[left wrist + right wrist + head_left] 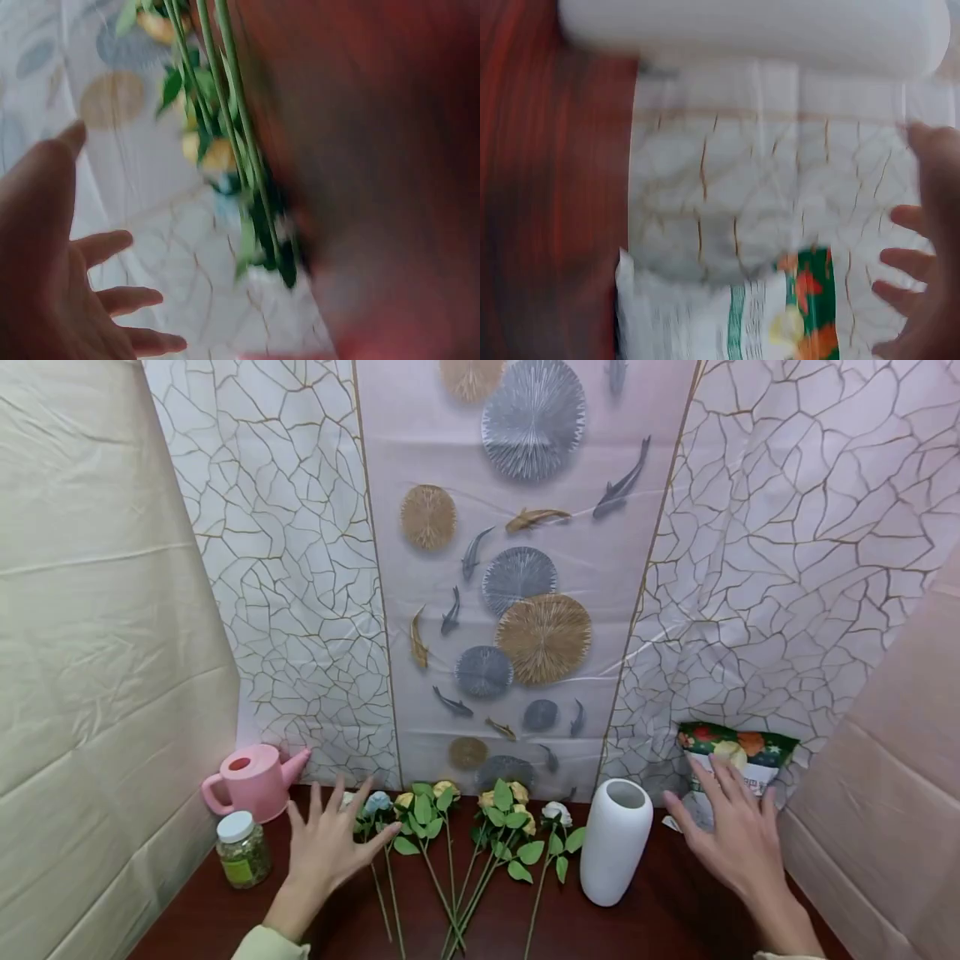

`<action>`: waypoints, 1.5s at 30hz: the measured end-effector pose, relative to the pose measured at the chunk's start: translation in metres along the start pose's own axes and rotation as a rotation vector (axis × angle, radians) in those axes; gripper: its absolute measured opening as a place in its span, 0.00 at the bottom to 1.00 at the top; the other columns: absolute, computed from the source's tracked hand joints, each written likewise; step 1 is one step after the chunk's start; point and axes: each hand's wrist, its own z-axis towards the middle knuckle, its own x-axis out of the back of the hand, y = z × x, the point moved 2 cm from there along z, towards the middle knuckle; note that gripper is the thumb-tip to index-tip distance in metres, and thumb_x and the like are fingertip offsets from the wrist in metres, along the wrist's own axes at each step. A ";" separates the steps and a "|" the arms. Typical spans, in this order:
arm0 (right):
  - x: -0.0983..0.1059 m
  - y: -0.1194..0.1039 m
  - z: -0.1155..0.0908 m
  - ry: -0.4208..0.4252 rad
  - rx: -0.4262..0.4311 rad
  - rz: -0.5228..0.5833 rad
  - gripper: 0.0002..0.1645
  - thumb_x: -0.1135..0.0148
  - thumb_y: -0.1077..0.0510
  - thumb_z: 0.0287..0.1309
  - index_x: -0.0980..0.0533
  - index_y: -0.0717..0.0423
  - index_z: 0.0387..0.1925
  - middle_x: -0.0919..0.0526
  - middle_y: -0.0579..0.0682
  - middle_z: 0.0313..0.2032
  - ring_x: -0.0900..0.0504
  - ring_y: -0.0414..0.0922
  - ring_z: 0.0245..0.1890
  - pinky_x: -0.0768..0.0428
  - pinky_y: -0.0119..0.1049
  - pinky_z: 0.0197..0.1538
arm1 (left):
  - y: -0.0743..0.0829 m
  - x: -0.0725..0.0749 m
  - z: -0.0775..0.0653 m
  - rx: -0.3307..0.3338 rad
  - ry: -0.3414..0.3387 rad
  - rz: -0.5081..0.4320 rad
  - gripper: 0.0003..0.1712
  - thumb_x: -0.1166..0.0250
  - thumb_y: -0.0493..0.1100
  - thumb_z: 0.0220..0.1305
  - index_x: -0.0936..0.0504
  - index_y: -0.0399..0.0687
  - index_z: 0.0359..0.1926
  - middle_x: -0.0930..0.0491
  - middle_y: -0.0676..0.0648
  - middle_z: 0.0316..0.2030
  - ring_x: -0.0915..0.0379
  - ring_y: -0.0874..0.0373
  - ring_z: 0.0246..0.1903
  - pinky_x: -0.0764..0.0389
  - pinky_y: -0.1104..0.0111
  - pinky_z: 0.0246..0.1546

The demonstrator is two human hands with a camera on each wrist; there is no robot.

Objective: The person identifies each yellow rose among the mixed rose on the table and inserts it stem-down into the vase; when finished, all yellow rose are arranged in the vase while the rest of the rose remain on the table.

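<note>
My left hand point(326, 843) hovers over the left part of the table with its fingers spread and nothing in its grasp. Closest to it are artificial roses with blue point(377, 802) and yellow point(444, 789) blooms, whose green stems point(225, 90) cross the left wrist view. On the other side, my right hand point(731, 835) is also spread and holds nothing. Behind it stands a printed packet point(750, 745), partly hidden by the fingers in the head view. A tall white vase point(617, 843) is upright between the roses and this hand.
At the far left stand a pink watering can point(258, 787) and a lidded clear jar point(243, 852) of greenish contents. A single white rose point(557, 814) lies beside the vase on the dark red table point(675, 910). Patterned cloth point(300, 568) hangs behind, with plain cloth at both sides.
</note>
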 end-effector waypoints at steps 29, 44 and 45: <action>-0.048 -0.058 -0.026 -0.107 -0.163 0.837 0.31 0.36 0.54 0.68 0.33 0.47 0.70 0.26 0.48 0.64 0.26 0.29 0.60 0.26 0.18 0.55 | 0.068 -0.043 -0.003 0.233 -0.563 -0.882 0.11 0.30 0.43 0.65 0.14 0.40 0.30 0.14 0.48 0.19 0.16 0.58 0.18 0.13 0.63 0.23; -0.050 -0.055 -0.028 -0.111 -0.156 0.832 0.33 0.36 0.54 0.68 0.34 0.43 0.71 0.25 0.50 0.64 0.25 0.29 0.58 0.25 0.19 0.54 | 0.079 -0.022 0.007 0.161 -0.301 -1.028 0.13 0.32 0.48 0.67 0.15 0.43 0.42 0.11 0.49 0.26 0.14 0.57 0.23 0.12 0.61 0.29; -0.050 -0.055 -0.028 -0.111 -0.155 0.835 0.33 0.36 0.55 0.68 0.34 0.44 0.71 0.25 0.50 0.64 0.24 0.29 0.58 0.24 0.19 0.54 | 0.082 -0.022 0.007 0.160 -0.283 -1.050 0.12 0.32 0.48 0.67 0.15 0.43 0.44 0.11 0.49 0.27 0.14 0.57 0.23 0.13 0.62 0.28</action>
